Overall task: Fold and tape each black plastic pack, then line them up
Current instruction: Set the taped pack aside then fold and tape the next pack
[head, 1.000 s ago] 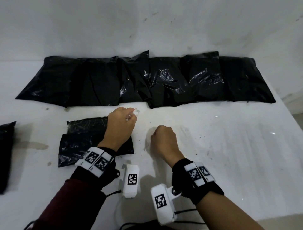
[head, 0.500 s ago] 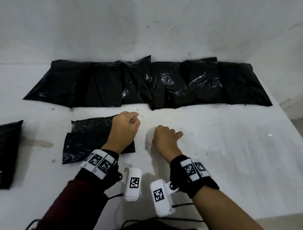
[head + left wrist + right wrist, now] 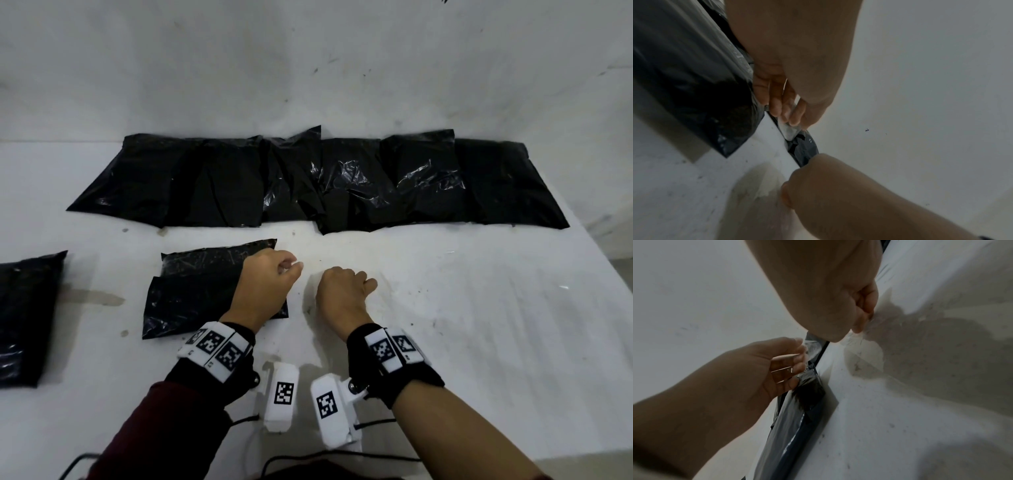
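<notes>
A folded black pack (image 3: 198,287) lies on the white table (image 3: 479,325) in front of me, partly under my left hand (image 3: 291,269). That hand pinches a small piece of clear tape (image 3: 789,131) between thumb and fingertips, just past the pack's right edge. The tape piece (image 3: 812,347) also shows in the right wrist view. My right hand (image 3: 363,284) sits curled on the table a little to the right, its fingertips (image 3: 863,318) pinching what looks like clear film against the surface. A row of several black packs (image 3: 342,181) lies side by side along the back wall.
Another black pack (image 3: 27,315) lies at the table's left edge. The white wall (image 3: 308,68) stands right behind the row. The table's right edge (image 3: 609,274) slants away, with bare stained surface to the right of my hands.
My left hand has drawn back slightly with the tape piece still pinched. My right hand's thumb has come out to the right. The camera view has tilted down a little.
</notes>
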### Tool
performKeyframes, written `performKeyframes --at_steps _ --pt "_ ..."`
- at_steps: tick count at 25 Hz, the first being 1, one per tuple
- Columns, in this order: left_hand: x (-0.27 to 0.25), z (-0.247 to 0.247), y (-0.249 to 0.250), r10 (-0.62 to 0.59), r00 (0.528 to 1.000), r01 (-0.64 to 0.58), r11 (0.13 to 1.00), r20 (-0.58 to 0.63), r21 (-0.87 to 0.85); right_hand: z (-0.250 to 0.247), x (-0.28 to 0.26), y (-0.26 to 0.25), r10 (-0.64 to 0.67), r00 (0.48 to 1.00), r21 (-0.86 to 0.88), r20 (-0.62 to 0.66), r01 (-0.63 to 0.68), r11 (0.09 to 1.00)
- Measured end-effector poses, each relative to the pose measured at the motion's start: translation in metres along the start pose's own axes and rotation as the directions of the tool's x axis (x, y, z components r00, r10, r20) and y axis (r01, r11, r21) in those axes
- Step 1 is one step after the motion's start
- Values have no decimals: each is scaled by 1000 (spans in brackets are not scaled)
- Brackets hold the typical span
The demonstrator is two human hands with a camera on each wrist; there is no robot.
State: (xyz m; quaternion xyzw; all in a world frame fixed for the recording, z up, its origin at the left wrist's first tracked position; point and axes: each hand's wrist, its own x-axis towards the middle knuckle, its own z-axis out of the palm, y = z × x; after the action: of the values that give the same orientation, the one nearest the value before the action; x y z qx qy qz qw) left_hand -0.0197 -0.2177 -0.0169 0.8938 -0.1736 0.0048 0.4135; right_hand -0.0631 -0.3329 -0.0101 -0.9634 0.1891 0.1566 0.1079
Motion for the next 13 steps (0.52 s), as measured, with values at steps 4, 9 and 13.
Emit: performKeyframes --at_steps 4,9,13 --pt "-7 3 0 9 1000 -10 999 28 33 8 2 0 81 996 106 24 -83 991" --pt "-17 3 2 25 998 -29 998 60 63 11 0 -3 167 986 219 15 -166 962" --pt "-24 0 3 33 998 -36 998 53 60 7 2 -4 214 976 203 26 -215 955"
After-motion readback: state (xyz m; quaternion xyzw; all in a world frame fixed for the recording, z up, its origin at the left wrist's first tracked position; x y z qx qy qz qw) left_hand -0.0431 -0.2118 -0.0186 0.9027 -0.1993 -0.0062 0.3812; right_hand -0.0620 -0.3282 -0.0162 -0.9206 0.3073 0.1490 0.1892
